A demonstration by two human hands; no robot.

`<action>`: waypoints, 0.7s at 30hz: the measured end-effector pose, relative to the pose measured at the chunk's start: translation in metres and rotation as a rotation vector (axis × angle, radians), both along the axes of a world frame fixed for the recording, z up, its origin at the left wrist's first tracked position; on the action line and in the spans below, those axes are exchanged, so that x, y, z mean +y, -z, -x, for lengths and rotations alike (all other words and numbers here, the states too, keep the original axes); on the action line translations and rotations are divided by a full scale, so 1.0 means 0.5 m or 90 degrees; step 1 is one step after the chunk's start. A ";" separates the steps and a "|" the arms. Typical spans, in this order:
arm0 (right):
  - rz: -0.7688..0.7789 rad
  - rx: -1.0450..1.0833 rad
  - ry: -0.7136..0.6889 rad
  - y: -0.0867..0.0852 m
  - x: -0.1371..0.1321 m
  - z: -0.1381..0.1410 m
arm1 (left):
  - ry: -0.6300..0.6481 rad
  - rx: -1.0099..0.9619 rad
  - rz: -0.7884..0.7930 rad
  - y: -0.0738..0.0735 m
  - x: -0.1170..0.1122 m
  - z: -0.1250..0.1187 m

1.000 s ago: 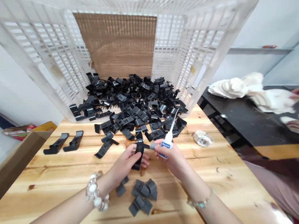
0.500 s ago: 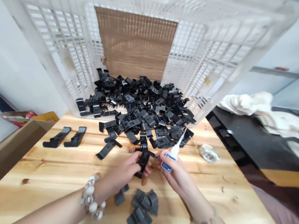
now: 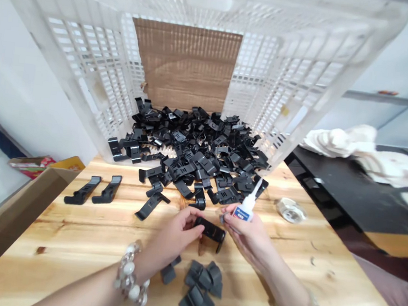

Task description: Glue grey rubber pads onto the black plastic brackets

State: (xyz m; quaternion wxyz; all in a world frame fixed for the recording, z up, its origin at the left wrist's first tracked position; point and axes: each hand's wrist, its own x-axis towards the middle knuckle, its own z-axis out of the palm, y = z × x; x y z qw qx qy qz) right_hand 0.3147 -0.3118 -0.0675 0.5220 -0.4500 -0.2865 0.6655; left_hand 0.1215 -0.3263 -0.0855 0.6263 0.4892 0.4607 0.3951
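Between its thumb and fingers my left hand grips a black plastic clip, held sideways above the table with its bent end to the right. My right hand is closed round a small white glue bottle with a blue label, its thin nozzle pointing up. A small dark piece shows at the right fingertips, too small to name. Below the hands lie several dark grey curved pieces. Two black clips rest side by side at the left.
A white plastic crate lies on its side, a heap of black clips spilling from it onto the wooden table. A tape roll sits at the right. Beyond is a black table with white cloth.
My left hand has turned the black clip from upright to sideways. The glue bottle in my right hand has shifted slightly right, its label now facing me more. The view has moved a little.
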 end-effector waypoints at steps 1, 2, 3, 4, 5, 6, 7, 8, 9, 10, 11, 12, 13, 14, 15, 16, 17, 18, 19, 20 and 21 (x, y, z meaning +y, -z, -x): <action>-0.002 -0.009 -0.011 0.002 -0.004 0.004 | -0.004 -0.006 0.000 -0.001 -0.002 -0.001; -0.006 -0.019 -0.021 0.005 -0.008 0.008 | -0.003 -0.008 0.003 -0.003 -0.003 -0.002; -0.013 -0.033 -0.034 0.010 -0.011 0.012 | -0.002 -0.007 0.008 -0.006 -0.004 -0.003; -0.024 -0.052 -0.053 0.015 -0.015 0.015 | -0.001 -0.005 0.013 -0.009 -0.004 -0.004; -0.042 -0.073 -0.076 0.020 -0.017 0.017 | -0.001 -0.002 0.015 -0.012 -0.004 -0.005; -0.063 -0.095 -0.101 0.025 -0.019 0.019 | -0.002 -0.001 0.016 -0.013 -0.003 -0.005; -0.084 -0.116 -0.123 0.029 -0.021 0.019 | -0.003 -0.002 0.018 -0.014 -0.003 -0.005; -0.103 -0.138 -0.141 0.032 -0.021 0.020 | -0.001 -0.004 0.021 -0.014 -0.002 -0.005; -0.117 -0.161 -0.153 0.034 -0.021 0.020 | 0.006 -0.006 0.023 -0.013 -0.002 -0.005; -0.124 -0.182 -0.160 0.036 -0.021 0.021 | 0.014 -0.008 0.025 -0.011 -0.002 -0.004; -0.124 -0.203 -0.165 0.037 -0.021 0.021 | 0.020 -0.008 0.024 -0.009 -0.002 -0.004; -0.118 -0.219 -0.173 0.039 -0.020 0.021 | 0.022 -0.006 0.021 -0.008 -0.002 -0.003; -0.108 -0.227 -0.184 0.041 -0.020 0.021 | 0.019 -0.002 0.017 -0.008 -0.003 -0.003; -0.095 -0.223 -0.199 0.043 -0.019 0.021 | 0.013 0.003 0.015 -0.007 -0.003 -0.002; -0.081 -0.212 -0.216 0.045 -0.019 0.021 | 0.007 0.006 0.016 -0.008 -0.003 -0.002; -0.068 -0.198 -0.230 0.048 -0.019 0.021 | 0.003 0.008 0.020 -0.009 -0.003 -0.002; -0.059 -0.188 -0.237 0.050 -0.020 0.022 | 0.003 0.009 0.025 -0.010 -0.003 -0.002; -0.052 -0.183 -0.238 0.051 -0.020 0.022 | 0.002 0.010 0.028 -0.011 -0.003 -0.002; -0.048 -0.186 -0.235 0.052 -0.021 0.022 | 0.001 0.012 0.026 -0.011 -0.002 -0.002; -0.047 -0.194 -0.231 0.051 -0.022 0.023 | -0.002 0.015 0.021 -0.012 -0.002 -0.002; -0.048 -0.200 -0.229 0.050 -0.023 0.023 | -0.007 0.019 0.014 -0.012 -0.001 -0.002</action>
